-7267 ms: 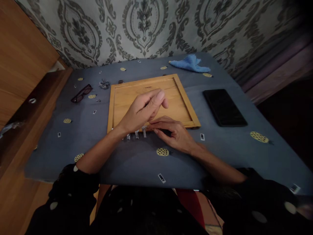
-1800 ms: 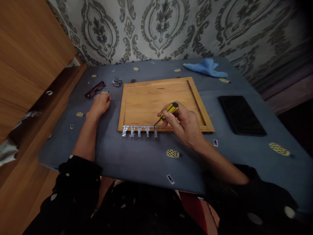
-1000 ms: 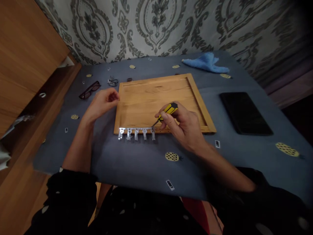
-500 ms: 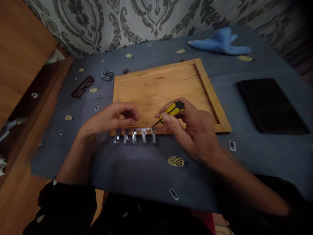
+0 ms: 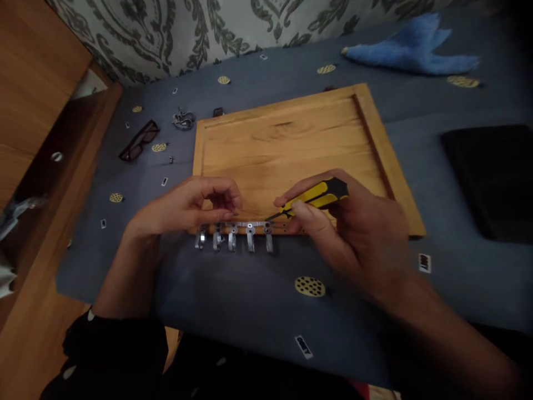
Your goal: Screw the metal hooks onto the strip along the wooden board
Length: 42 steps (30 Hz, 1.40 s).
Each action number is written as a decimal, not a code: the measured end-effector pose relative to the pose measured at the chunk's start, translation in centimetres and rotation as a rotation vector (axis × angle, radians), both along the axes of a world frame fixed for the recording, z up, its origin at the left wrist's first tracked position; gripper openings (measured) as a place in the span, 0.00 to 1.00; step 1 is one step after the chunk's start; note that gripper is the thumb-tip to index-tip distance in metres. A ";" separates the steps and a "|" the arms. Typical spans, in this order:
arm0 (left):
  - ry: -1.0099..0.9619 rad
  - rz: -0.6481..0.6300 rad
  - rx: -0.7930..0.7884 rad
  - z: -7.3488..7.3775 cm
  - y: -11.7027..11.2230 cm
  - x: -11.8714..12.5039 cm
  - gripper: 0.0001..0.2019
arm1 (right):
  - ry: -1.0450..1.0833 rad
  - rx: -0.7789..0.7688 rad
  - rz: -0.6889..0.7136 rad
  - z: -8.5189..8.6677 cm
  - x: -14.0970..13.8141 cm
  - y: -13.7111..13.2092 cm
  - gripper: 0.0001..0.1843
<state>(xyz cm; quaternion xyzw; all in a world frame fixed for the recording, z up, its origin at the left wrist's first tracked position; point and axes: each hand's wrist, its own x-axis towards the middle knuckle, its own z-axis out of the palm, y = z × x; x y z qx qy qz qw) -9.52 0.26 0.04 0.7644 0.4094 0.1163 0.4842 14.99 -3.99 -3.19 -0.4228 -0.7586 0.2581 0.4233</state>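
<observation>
A framed wooden panel (image 5: 291,144) lies flat on a grey-blue tablecloth. A metal hook rack (image 5: 233,236) with several hooks sits along its near edge. My right hand (image 5: 353,233) grips a yellow and black screwdriver (image 5: 312,195), its tip pointing at the rack's right end. My left hand (image 5: 187,204) hovers over the rack's left part, thumb and fingertips pinched on something tiny that I cannot make out.
Dark glasses (image 5: 139,140), a small heap of metal parts (image 5: 183,119) and a loose screw (image 5: 171,160) lie at the left. A blue cloth (image 5: 412,47) is at the back right, a black tablet (image 5: 491,178) at the right. Wooden furniture (image 5: 37,94) borders the left.
My left hand came back from near the glasses to the hook rack, pinched. The view moved closer and lower. My right hand kept the screwdriver at the rack.
</observation>
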 end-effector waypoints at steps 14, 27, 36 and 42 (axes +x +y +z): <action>0.011 -0.147 0.014 0.1 0.0 -0.2 0.06 | -0.028 0.056 -0.025 0.1 -0.3 -0.2 0.12; 0.030 -0.047 -0.003 -0.2 1.4 -4.0 0.10 | 0.070 -0.029 -0.057 -0.9 -0.2 -0.4 0.09; -0.042 -0.093 -0.063 -0.8 1.1 -2.4 0.12 | 0.143 -0.026 -0.100 -0.9 -0.8 -0.9 0.07; -0.057 -0.136 -0.070 -0.7 0.4 -0.9 0.12 | 0.136 -0.005 -0.027 -0.6 -1.0 -1.4 0.06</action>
